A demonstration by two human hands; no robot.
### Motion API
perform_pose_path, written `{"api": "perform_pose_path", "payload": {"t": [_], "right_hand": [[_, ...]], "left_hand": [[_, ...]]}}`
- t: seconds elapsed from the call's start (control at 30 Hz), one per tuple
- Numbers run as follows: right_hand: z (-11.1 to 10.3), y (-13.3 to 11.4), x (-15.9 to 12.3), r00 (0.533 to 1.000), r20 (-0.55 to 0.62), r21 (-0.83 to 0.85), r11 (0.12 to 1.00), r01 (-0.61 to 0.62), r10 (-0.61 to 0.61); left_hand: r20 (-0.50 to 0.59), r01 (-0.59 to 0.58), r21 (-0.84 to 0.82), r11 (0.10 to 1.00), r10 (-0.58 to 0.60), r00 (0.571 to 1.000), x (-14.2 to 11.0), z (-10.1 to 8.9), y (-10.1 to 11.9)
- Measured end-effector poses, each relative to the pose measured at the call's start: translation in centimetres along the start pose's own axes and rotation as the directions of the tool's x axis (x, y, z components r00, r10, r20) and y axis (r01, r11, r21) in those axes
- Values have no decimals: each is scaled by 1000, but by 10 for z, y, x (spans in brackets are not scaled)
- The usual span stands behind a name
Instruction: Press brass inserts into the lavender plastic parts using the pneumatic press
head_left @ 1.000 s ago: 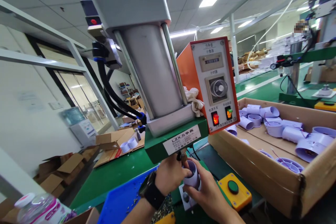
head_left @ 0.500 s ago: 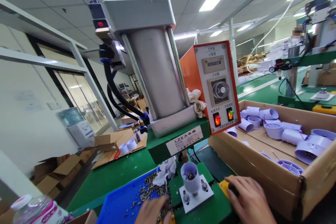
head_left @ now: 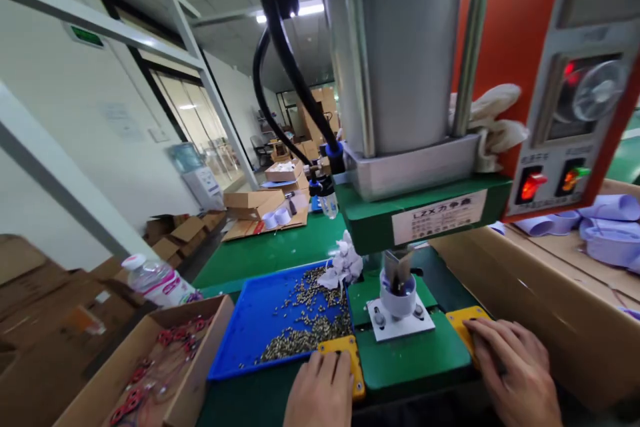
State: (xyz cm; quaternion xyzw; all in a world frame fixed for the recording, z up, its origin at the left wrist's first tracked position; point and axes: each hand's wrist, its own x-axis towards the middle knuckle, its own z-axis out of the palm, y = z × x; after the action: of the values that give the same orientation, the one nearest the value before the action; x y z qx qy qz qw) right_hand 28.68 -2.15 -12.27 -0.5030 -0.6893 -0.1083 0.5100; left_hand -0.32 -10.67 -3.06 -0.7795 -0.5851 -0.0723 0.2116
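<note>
Green bench point(head_left: 280, 250) sitting in a factory hall, press label point(head_left: 439, 216) reading "LZX". Left hand point(head_left: 320, 390) and right hand point(head_left: 515, 367) lying flat, fingers spread, on yellow button boxes point(head_left: 345, 347).

Left hand point(head_left: 320, 390) and right hand point(head_left: 515, 367) both flat, palms down, fingers outstretched forward, well apart.

Both hands rest on yellow button boxes point(head_left: 340, 349) on the green desk point(head_left: 270, 255). A blue tray point(head_left: 250, 340) holds brassy bits; the white cup point(head_left: 397, 297) stands under the press beside its orange control box point(head_left: 505, 33).
</note>
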Motion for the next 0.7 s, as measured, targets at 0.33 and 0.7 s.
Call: {"api": "perform_pose_path", "payload": {"t": [0.33, 0.7], "right_hand": [[-7, -11, 11, 994, 8, 9, 994, -109, 109], [3, -73, 78, 906, 357, 598, 690, -409, 228]], "left_hand": [[504, 248, -108, 963, -162, 848, 99, -5, -33], [550, 227, -108, 968, -132, 825, 102, 10, -32]]}}
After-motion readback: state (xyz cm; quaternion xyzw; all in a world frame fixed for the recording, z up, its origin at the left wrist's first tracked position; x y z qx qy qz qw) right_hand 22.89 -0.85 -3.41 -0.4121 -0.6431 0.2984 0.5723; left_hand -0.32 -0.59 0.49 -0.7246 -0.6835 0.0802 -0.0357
